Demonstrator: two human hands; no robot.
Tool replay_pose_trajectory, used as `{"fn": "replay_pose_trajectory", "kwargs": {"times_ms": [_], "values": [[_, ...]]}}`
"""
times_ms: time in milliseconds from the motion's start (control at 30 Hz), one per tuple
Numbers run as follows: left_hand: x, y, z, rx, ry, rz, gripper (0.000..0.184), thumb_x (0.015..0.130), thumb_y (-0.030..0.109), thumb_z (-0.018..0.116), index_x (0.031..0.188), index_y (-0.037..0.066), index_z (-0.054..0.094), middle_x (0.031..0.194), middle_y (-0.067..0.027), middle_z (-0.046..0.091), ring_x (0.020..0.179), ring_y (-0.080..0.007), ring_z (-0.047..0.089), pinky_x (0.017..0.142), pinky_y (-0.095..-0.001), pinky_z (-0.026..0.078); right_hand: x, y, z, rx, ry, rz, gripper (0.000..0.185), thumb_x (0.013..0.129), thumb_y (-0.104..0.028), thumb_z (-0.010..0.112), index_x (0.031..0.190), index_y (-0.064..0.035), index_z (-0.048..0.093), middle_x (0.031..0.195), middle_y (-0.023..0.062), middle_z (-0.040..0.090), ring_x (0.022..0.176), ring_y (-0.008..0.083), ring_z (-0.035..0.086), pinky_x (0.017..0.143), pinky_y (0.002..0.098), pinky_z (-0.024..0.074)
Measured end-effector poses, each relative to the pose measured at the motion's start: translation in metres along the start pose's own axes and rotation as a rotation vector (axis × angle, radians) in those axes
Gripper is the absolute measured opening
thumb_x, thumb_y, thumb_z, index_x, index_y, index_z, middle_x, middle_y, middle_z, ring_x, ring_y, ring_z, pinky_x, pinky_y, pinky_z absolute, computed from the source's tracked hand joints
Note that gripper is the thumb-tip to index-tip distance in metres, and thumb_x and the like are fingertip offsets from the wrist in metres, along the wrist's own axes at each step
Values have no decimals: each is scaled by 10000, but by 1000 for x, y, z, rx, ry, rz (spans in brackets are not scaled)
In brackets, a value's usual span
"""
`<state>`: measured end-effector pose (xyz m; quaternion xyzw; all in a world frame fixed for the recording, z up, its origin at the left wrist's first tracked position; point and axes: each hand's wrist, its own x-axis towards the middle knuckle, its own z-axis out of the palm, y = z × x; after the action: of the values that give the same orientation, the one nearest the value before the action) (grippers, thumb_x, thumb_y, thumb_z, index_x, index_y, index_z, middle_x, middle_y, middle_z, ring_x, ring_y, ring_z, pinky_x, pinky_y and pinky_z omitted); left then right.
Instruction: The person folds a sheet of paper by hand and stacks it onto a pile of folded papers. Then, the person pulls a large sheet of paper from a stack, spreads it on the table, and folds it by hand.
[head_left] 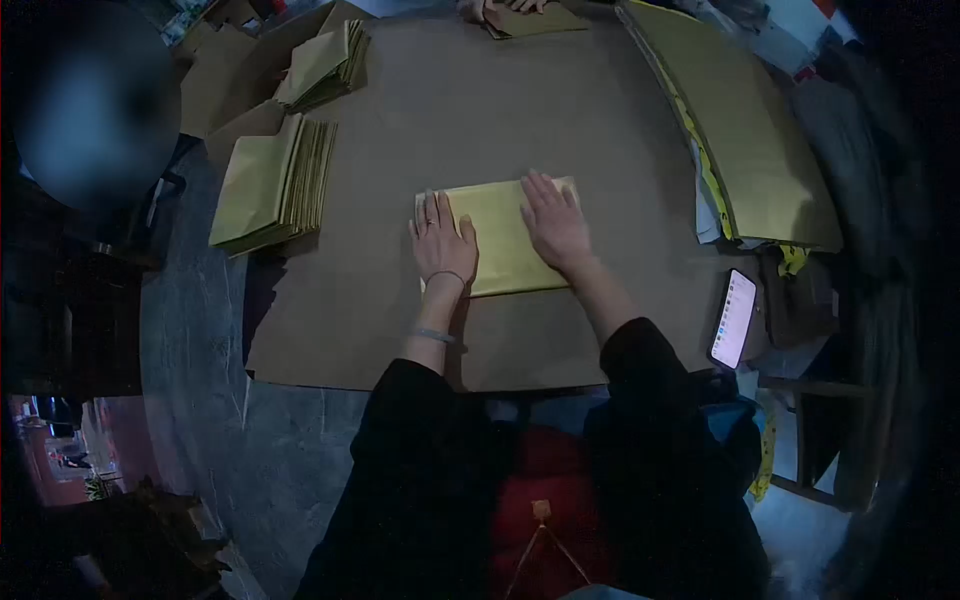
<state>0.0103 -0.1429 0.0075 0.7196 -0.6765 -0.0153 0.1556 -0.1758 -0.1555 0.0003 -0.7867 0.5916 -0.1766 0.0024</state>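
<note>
A yellow padded envelope point(498, 235) lies flat on the brown table in front of me. My left hand point(440, 240) rests palm down on its left side, fingers stretched out. On the envelope's right side lies my right hand point(556, 222), also flat with the fingers extended. Neither hand is wrapped round anything. The envelope's left and right edges are partly hidden under the hands.
Stacked yellow envelopes point(262, 185) stand at the table's left edge, with another bundle point(318, 65) behind them. A large stack of flat brown sheets point(735, 120) lies at the right. Near it is a lit phone point(733, 318). Across the table, another person's hands point(515, 6) touch a brown envelope point(540, 22).
</note>
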Motion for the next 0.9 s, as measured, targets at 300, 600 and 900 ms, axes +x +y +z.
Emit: {"fn": "replay_pose_trajectory", "kwargs": {"times_ms": [300, 600, 900], "values": [[0, -3, 4, 8, 12, -59, 621, 921, 388, 352, 1408, 16, 252, 1471, -128, 250, 1379, -252, 183, 1126, -414, 157, -4, 27, -1, -100, 29, 116, 488, 964, -327, 303, 1392, -95, 317, 1463, 43, 299, 1359, 209, 253, 1101, 472, 182], [-20, -36, -19, -66, -47, 228, 596, 931, 377, 388, 1380, -1, 280, 1459, -175, 249, 1356, -335, 212, 1094, -497, 185, 0, 27, 1, -105, -17, 135, 510, 971, -361, 239, 1410, -107, 285, 1479, 43, 261, 1371, 199, 221, 1117, 470, 159], [-73, -58, -37, -1, -220, 310, 630, 934, 439, 378, 1423, 73, 230, 1485, -99, 230, 1367, -302, 204, 1094, -499, 174, -1, 26, 0, -149, -76, 164, 512, 965, -347, 248, 1432, -135, 241, 1495, 20, 220, 1382, 173, 186, 1132, 466, 106]]}}
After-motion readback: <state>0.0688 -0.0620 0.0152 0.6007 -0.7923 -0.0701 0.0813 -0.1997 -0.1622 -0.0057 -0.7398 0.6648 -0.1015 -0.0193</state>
